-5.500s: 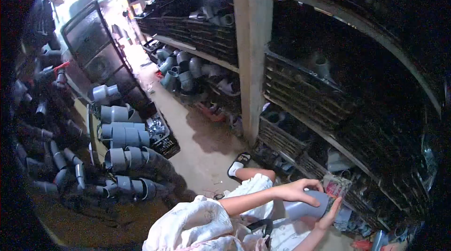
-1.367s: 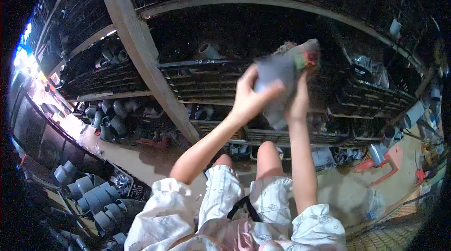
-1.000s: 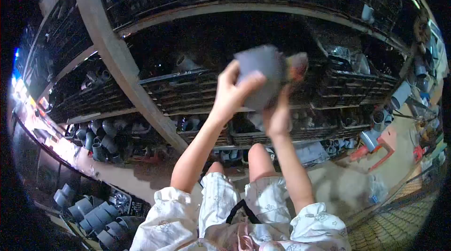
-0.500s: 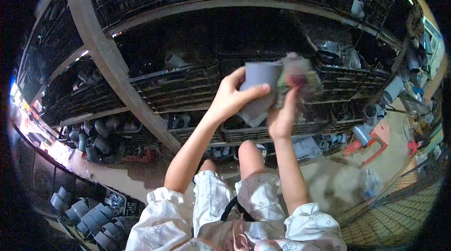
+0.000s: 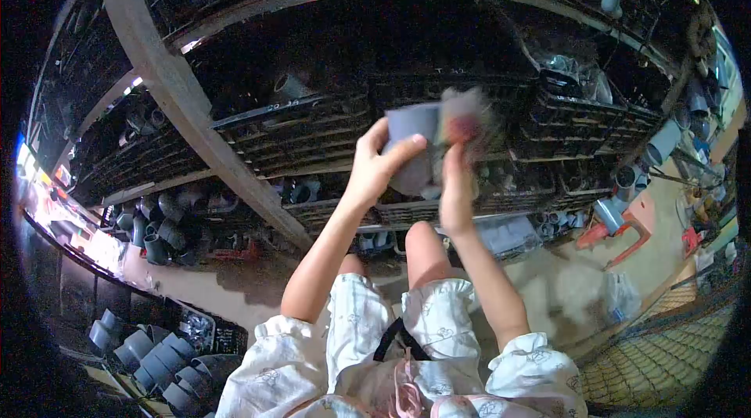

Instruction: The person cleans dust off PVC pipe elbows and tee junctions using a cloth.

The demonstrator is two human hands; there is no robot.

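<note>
One grey pipe fitting (image 5: 411,120) is sitting mid-frame, clamped in your left hand (image 5: 371,171), while your right hand (image 5: 456,192) is clutching a blurred cloth (image 5: 463,124) at the fitting's right end. Any slackening left-hand grip could be letting it slip if the cloth pushes.

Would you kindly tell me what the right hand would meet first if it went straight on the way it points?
Beyond the blurred cloth it holds, the right hand would probably meet the black crate behind it first, though depth is unclear in this single view.
</note>
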